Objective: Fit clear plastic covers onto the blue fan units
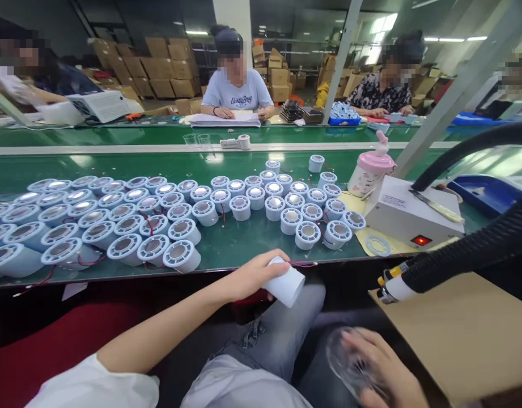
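Note:
My left hand [253, 276] is closed around a light blue cylindrical housing [289, 288], tilted above my lap by the table's front edge. Thin wires stick out behind it. Lower right, my right hand [386, 362] grips a clear round plastic piece [338, 358] by its side; motion blurs both, so its exact kind does not show. Beyond my left hand, many similar light blue housings [182, 256] stand in rows on the green table [235, 241]. Their tops have slotted rings and grey discs, and several trail red and dark wires.
To the right stand a grey box [407, 212] with a lit red switch, a pink-lidded cup [369, 170] and a blue tray [477, 192]. A black hose [469, 249] arches over a cardboard box [460, 334]. A loose blue ring [378, 246] lies nearby. Co-workers sit across the line.

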Motion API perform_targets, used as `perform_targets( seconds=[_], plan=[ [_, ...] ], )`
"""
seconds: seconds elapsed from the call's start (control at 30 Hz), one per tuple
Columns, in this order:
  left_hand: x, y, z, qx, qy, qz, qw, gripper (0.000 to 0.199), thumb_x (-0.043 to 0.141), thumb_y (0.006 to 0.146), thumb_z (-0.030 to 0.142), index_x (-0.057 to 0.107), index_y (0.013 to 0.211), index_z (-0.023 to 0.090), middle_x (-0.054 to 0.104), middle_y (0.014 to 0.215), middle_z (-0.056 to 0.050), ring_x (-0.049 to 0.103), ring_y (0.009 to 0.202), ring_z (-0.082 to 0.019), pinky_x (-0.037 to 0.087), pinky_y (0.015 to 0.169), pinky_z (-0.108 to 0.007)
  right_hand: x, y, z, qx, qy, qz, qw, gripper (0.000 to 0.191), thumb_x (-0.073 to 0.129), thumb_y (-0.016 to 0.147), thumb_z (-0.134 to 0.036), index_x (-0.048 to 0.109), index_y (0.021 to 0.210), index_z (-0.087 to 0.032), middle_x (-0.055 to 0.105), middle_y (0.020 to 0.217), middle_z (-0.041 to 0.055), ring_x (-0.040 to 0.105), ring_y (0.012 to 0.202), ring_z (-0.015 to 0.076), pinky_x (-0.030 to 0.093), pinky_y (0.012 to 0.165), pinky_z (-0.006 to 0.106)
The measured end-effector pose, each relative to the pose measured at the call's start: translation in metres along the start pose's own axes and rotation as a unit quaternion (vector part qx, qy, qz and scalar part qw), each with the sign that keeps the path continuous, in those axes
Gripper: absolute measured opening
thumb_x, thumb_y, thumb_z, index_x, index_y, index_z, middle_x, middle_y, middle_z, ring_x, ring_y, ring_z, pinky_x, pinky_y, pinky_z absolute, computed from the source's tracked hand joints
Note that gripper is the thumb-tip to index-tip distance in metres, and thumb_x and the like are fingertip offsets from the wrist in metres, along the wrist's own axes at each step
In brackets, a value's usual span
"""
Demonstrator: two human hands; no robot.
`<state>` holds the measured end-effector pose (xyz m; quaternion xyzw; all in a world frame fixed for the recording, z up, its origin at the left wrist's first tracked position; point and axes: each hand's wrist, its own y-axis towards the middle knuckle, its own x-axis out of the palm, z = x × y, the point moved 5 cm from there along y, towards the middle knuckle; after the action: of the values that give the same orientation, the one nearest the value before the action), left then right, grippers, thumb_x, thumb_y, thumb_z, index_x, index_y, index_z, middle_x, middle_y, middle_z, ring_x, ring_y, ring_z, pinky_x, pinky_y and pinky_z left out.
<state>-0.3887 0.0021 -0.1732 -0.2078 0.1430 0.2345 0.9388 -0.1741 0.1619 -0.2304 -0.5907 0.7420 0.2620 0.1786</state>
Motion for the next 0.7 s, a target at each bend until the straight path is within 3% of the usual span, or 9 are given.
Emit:
perform_targets(
  seconds=[0.07,0.1,0.2,0.33,0.43,0.5,0.57,0.63,0.7],
  plan=[
    [0.028,0.001,-0.007,-0.036,-0.204,-0.117,0.971,0.044,0.042,0.081,0.057,0.050,0.098,0.017,0.054,0.077,-0.002,0.047,0.050,-0.010,0.034,0.038,-0.020,0.012,0.007,-0.022,-0.052,-0.059,0.032,0.996,0.047,0.060,0.086,-0.042,0.053,0.133,-0.035,0.055,0.123,0.0104,0.061,0.107,0.0299,0.056,0.083,0.039],
    [0.040,0.001,-0.011,-0.060,-0.243,-0.165,0.954,0.045,0.045,0.079,0.058,0.051,0.097,0.017,0.053,0.075,-0.001,0.042,0.045,-0.008,0.028,0.034,-0.018,0.016,0.012,-0.032,-0.067,-0.107,0.059,0.990,0.049,0.059,0.087,-0.037,0.051,0.135,-0.034,0.052,0.125,0.0115,0.059,0.109,0.0310,0.055,0.085,0.041],
    [0.062,0.003,-0.018,-0.089,-0.234,-0.251,0.935,0.045,0.053,0.078,0.057,0.057,0.096,0.017,0.052,0.072,0.001,0.034,0.042,-0.005,0.019,0.031,-0.017,0.019,0.031,-0.053,-0.062,-0.237,0.127,0.961,0.044,0.056,0.089,-0.032,0.054,0.133,-0.030,0.044,0.133,0.0157,0.056,0.108,0.0339,0.053,0.084,0.048],
    [0.059,0.008,0.001,0.067,-0.034,-0.198,0.977,0.026,0.058,0.083,0.039,0.066,0.095,0.018,0.059,0.083,-0.002,0.052,0.068,-0.011,0.042,0.057,-0.020,0.016,0.043,-0.053,-0.019,-0.265,0.081,0.961,0.020,0.062,0.084,-0.021,0.071,0.102,-0.023,0.048,0.134,0.0148,0.054,0.108,0.0344,0.053,0.082,0.048],
    [0.049,0.006,0.015,0.142,0.062,-0.108,0.982,0.022,0.056,0.085,0.034,0.067,0.096,0.019,0.061,0.095,-0.004,0.055,0.087,-0.016,0.044,0.078,-0.026,0.013,0.037,-0.043,0.026,-0.175,0.019,0.984,0.006,0.070,0.076,-0.019,0.069,0.081,-0.023,0.057,0.125,0.0084,0.058,0.107,0.0303,0.055,0.081,0.041],
    [0.048,0.006,0.010,0.094,0.042,-0.089,0.991,0.026,0.052,0.087,0.038,0.065,0.098,0.018,0.061,0.091,-0.004,0.055,0.079,-0.015,0.046,0.069,-0.025,0.007,0.031,-0.037,0.064,-0.134,0.032,0.988,0.016,0.069,0.079,-0.028,0.068,0.095,-0.025,0.058,0.124,0.0079,0.060,0.105,0.0281,0.055,0.082,0.040],
    [0.049,0.008,-0.003,0.013,-0.010,-0.098,0.995,0.032,0.046,0.088,0.044,0.062,0.099,0.018,0.059,0.085,-0.003,0.053,0.067,-0.013,0.042,0.051,-0.021,-0.002,0.025,-0.036,0.080,-0.155,0.101,0.980,0.031,0.060,0.086,-0.035,0.063,0.115,-0.024,0.057,0.124,0.0105,0.058,0.108,0.0293,0.053,0.086,0.043],
    [0.053,0.010,-0.014,-0.046,-0.045,-0.116,0.991,0.036,0.042,0.088,0.047,0.059,0.099,0.017,0.054,0.079,-0.001,0.048,0.058,-0.012,0.034,0.039,-0.018,-0.007,0.021,-0.041,0.059,-0.201,0.157,0.965,0.039,0.053,0.091,-0.036,0.056,0.127,-0.023,0.054,0.126,0.0133,0.055,0.113,0.0317,0.050,0.090,0.047],
    [0.056,0.011,-0.018,-0.051,-0.045,-0.135,0.988,0.036,0.043,0.088,0.048,0.060,0.097,0.018,0.051,0.073,0.000,0.045,0.055,-0.010,0.032,0.038,-0.017,-0.004,0.021,-0.046,0.021,-0.243,0.153,0.958,0.043,0.053,0.090,-0.035,0.053,0.132,-0.025,0.051,0.130,0.0140,0.053,0.113,0.0333,0.050,0.087,0.048]
  ],
)
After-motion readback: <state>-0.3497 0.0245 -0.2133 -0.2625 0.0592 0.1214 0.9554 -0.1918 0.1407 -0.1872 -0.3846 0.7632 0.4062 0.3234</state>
